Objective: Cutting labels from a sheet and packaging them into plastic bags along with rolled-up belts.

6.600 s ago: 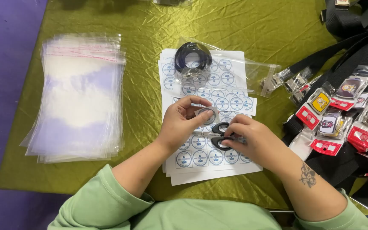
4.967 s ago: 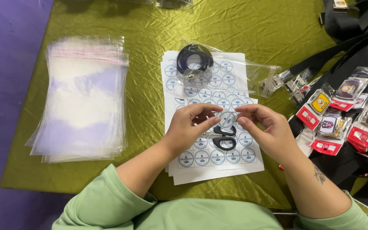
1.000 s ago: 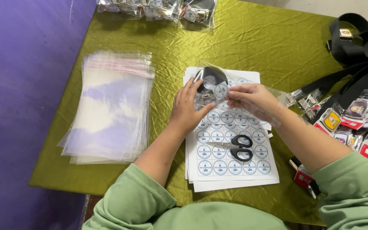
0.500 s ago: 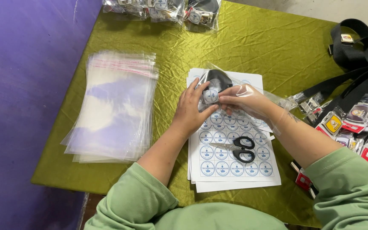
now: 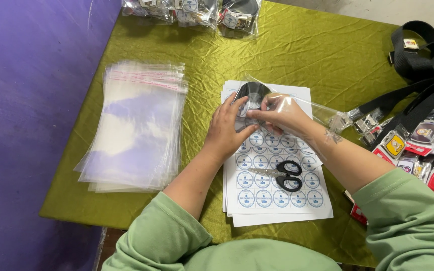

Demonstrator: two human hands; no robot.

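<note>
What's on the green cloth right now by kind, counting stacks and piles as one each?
Scissors: 1
Stack of round-sticker sheets: 1
Stack of clear bags: 1
Clear bag with a black coiled item, held by the left hand and right hand: 1
Pile of packed bags at the far edge: 1
Total: 5

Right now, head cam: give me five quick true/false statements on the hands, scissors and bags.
1. Both hands, left hand and right hand, are on the clear bagged item. True.
2. The scissors are in the right hand. False: they lie on the sticker sheets.
3. The stack of clear bags lies left of the sheets. True.
4. The table cloth is red. False: olive green.
5. The scissor handles are black. True.
</note>
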